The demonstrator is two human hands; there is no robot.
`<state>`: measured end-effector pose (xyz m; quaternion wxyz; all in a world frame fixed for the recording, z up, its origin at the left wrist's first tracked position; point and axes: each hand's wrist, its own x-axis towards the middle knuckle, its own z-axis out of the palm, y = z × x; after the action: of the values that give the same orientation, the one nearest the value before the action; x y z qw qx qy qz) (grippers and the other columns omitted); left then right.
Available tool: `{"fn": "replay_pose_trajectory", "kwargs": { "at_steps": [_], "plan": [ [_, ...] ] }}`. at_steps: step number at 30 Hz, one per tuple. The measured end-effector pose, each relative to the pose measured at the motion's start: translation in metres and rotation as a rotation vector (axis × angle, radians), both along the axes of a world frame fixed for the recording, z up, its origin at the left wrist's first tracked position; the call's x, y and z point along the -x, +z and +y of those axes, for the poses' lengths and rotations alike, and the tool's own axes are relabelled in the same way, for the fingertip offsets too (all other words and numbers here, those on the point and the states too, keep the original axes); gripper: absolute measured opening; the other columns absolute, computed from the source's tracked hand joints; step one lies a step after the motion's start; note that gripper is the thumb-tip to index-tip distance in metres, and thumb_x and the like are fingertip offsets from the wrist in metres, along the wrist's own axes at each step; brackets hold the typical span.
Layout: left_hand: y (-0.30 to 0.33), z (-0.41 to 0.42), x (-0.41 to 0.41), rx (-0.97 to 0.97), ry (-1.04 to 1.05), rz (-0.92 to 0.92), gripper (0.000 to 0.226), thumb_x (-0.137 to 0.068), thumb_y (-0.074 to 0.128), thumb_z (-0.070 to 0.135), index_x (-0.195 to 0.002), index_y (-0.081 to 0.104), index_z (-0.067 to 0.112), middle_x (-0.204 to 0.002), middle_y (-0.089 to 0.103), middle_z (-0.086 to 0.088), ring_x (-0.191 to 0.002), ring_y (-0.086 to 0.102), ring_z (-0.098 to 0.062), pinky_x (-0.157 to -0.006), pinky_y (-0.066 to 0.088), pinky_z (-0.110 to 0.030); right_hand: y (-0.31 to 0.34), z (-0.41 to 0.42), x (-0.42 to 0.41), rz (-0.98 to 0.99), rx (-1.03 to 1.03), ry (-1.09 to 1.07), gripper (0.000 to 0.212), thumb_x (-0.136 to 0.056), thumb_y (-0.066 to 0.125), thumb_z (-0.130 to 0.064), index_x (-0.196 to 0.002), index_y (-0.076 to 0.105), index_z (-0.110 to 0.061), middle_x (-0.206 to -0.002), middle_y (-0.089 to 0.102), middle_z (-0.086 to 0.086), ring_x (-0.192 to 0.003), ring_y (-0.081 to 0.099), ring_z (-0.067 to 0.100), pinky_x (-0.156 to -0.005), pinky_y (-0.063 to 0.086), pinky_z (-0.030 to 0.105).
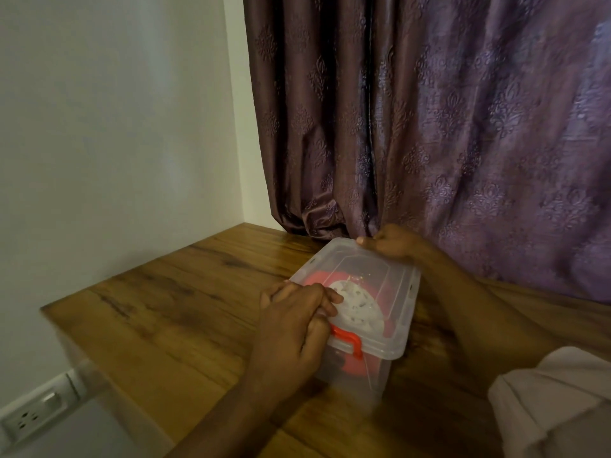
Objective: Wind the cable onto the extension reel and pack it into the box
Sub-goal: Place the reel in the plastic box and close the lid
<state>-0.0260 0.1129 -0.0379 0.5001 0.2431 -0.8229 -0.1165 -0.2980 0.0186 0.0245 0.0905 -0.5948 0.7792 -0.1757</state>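
The step in hand appears to be closing the box (355, 368): the lid (373, 285) already lies on top, and the extension reel (355, 300) is inside, visible through the lid as a pink rim around a pale perforated disc. The box stands on the table (165, 309), just in front of the curtain (429, 127). The left hand (297, 325), at the 9 o'clock side of the lid, has its fingers curled over the lid edge just above the red latch (347, 342); the right hand (393, 244), at the 12 o'clock corner, pinches the lid rim with thumb on top. To seat the lid well, press evenly at both ends until the rim drops over the box wall all round, then swing each latch up until it engages; pressing one end alone is likely to lift the other. Whether the far latch is fastened cannot be told, as the right hand covers that end. No loose cable is visible outside the box. The box and lid are translucent, thin-walled plastic, rectangular with rounded corners, and probably flex under pressure. The table has a smooth wood-grain surface. The curtain is a purple, embossed, slightly glossy fabric hanging in folds. A wall socket (36, 411) sits at 8 o'clock below the table edge.
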Motion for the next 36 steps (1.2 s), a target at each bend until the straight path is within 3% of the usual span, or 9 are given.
{"fn": "replay_pose_trajectory", "kwargs": {
  "at_steps": [5,11,16,21,25,28,31,33,36],
  "plan": [
    [0.000,-0.001,0.004,0.013,0.037,-0.010,0.026,-0.083,0.031,0.026,-0.081,0.057,0.025,-0.093,0.066,0.014,-0.091,0.057,-0.005,-0.092,0.033,-0.032,-0.002,0.000,-0.003,0.108,0.125,0.052,0.051,-0.086,0.047,-0.063,-0.063,0.054,-0.018,-0.065,0.054,0.002,-0.069,0.055,0.023,-0.064,0.039,0.029],
    [-0.003,-0.003,0.007,0.018,0.035,0.018,0.021,-0.085,0.032,0.027,-0.082,0.052,0.031,-0.091,0.065,0.014,-0.090,0.056,-0.005,-0.089,0.034,-0.031,-0.007,0.002,-0.004,0.227,0.212,0.063,0.049,-0.088,0.048,-0.058,-0.058,0.050,-0.019,-0.061,0.050,0.000,-0.063,0.053,0.022,-0.060,0.037,0.030],
    [-0.007,-0.025,-0.001,-0.031,0.065,-0.051,0.016,-0.083,0.040,0.047,-0.083,0.051,0.034,-0.095,0.055,0.020,-0.100,0.049,-0.003,-0.091,0.036,-0.030,-0.006,0.006,-0.006,0.206,0.207,-0.054,0.049,-0.090,0.048,-0.054,-0.092,0.063,-0.007,-0.084,0.057,0.012,-0.076,0.055,0.029,-0.068,0.043,0.033],
    [-0.004,-0.070,-0.005,-0.280,0.089,-0.052,0.028,-0.079,0.037,0.047,-0.098,0.048,0.030,-0.110,0.044,0.005,-0.102,0.047,-0.016,-0.082,0.045,-0.033,-0.003,0.016,0.000,0.100,0.211,-0.160,0.032,-0.091,0.045,-0.027,-0.107,0.063,-0.005,-0.114,0.063,0.024,-0.102,0.059,0.038,-0.080,0.045,0.035],
    [0.005,-0.119,0.001,-0.534,0.165,-0.039,0.039,-0.091,0.049,0.042,-0.125,0.035,0.027,-0.134,0.038,-0.010,-0.104,0.046,-0.020,-0.083,0.039,-0.032,-0.007,0.031,0.019,-0.205,0.184,-0.209,0.028,-0.091,0.045,-0.010,-0.108,0.066,-0.001,-0.104,0.065,0.017,-0.098,0.059,0.031,-0.079,0.047,0.031],
    [0.026,-0.152,0.012,-0.692,0.316,-0.115,0.068,-0.084,0.056,0.054,-0.131,0.030,0.014,-0.128,0.049,-0.016,-0.099,0.057,-0.028,-0.079,0.048,-0.037,-0.019,0.043,0.022,-0.512,0.326,-0.299,0.027,-0.090,0.043,-0.005,-0.109,0.061,0.001,-0.107,0.063,0.021,-0.104,0.058,0.034,-0.089,0.049,0.038],
    [0.048,-0.170,0.041,-0.595,0.475,-0.362,0.049,-0.089,0.051,0.048,-0.116,0.050,0.008,-0.108,0.063,-0.014,-0.081,0.064,-0.028,-0.068,0.055,-0.037,-0.023,0.048,0.014,-0.482,0.417,-0.518,0.042,-0.090,0.045,-0.014,-0.129,0.040,0.001,-0.127,0.053,0.027,-0.114,0.054,0.040,-0.091,0.046,0.039],
    [0.053,-0.175,0.070,-0.423,0.555,-0.471,0.030,-0.094,0.047,0.029,-0.112,0.057,0.007,-0.107,0.064,-0.017,-0.089,0.063,-0.032,-0.075,0.054,-0.039,-0.022,0.049,0.010,-0.454,0.460,-0.591,0.044,-0.092,0.045,-0.013,-0.130,0.033,0.004,-0.129,0.052,0.029,-0.115,0.053,0.043,-0.090,0.045,0.041],
    [0.049,-0.184,0.095,-0.342,0.616,-0.382,0.026,-0.092,0.046,0.020,-0.108,0.059,0.004,-0.109,0.064,-0.019,-0.097,0.061,-0.036,-0.079,0.047,-0.040,-0.022,0.046,0.010,-0.445,0.520,-0.679,0.045,-0.092,0.045,-0.011,-0.130,0.031,0.007,-0.129,0.051,0.031,-0.118,0.050,0.045,-0.096,0.042,0.044]
  ]
}}
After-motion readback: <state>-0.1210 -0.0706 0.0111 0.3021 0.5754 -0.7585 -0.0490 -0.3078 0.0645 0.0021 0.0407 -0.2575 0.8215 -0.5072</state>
